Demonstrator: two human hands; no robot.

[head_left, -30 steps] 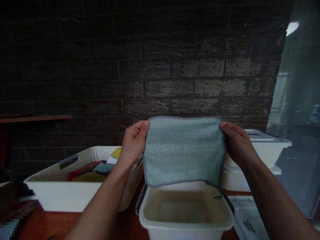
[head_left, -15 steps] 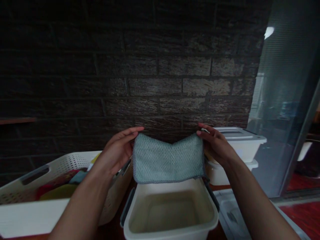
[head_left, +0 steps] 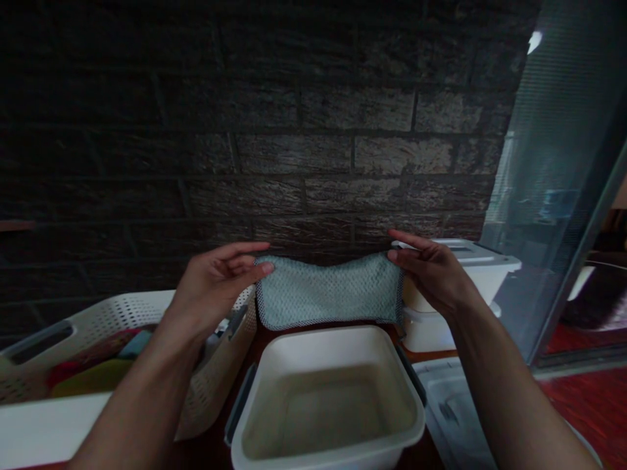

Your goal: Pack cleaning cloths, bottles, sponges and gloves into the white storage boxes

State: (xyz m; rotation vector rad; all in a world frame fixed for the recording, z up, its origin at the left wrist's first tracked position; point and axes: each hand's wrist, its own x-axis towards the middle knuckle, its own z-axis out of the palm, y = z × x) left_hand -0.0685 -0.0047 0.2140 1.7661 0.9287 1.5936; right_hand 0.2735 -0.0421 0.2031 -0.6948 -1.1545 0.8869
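The left hand pinches one top corner of a thin, pale blue-green cloth with a bumpy weave and a black-and-white edge. Its thumb presses on the near side of the cloth, and its pointing finger sticks out just above. The right hand has the other top corner in its grip, with the thumb at the edge and the pointing finger stretched out higher up. The cloth hangs between the two hands, wide and low, and its top edge sags a little in the middle. I cannot tell if its bottom edge touches anything.

Just in front of the cloth, nearer to the person, sits a deep cream plastic tub with round corners. It has a dark grey clip on its left side and another on its right. The tub stands on a red-brown bench.

To the left is a big white plastic basket with little holes. Red, yellow-green and blue soft things lie inside. To the right, a white lidded box sits on top of another pale box. A flat, whitish plastic lid lies near the tub. Behind everything is a dark brick wall.
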